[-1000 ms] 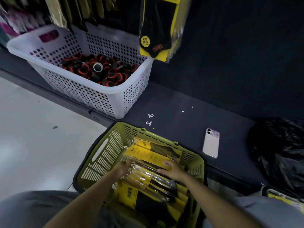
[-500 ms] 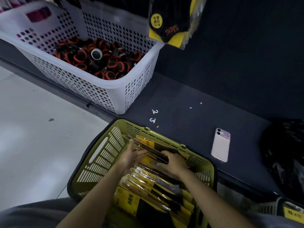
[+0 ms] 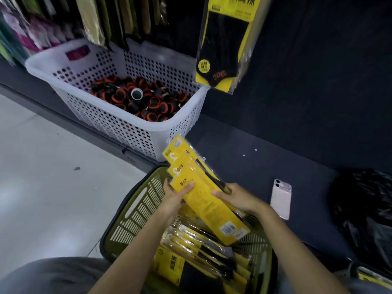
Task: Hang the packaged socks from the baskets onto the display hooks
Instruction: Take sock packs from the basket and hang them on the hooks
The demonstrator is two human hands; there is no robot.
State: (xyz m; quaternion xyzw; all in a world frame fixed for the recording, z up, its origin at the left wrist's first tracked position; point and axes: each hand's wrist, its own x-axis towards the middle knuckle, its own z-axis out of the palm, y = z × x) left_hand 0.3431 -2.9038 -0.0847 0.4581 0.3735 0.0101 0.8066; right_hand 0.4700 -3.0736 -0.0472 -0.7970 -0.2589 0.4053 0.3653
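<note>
A fanned stack of yellow sock packs (image 3: 203,196) is held above the olive-green basket (image 3: 135,211). My left hand (image 3: 176,198) grips the stack's left edge, thumb on top. My right hand (image 3: 235,198) grips its right edge. More yellow-and-black sock packs (image 3: 197,251) lie in the basket below. One yellow-and-black sock pack (image 3: 224,43) hangs on the dark display wall above; its hook is out of view.
A white perforated basket (image 3: 118,122) with several black-and-orange rolls stands at the back left. A white phone (image 3: 281,199) lies on the dark shelf base. A black plastic bag (image 3: 364,213) sits at right. Other packaged goods (image 3: 101,18) hang at top left.
Both hands have lifted a stack of sock packs out of the green basket and raised it up and forward. Earlier the hands were down among the packs in the basket.
</note>
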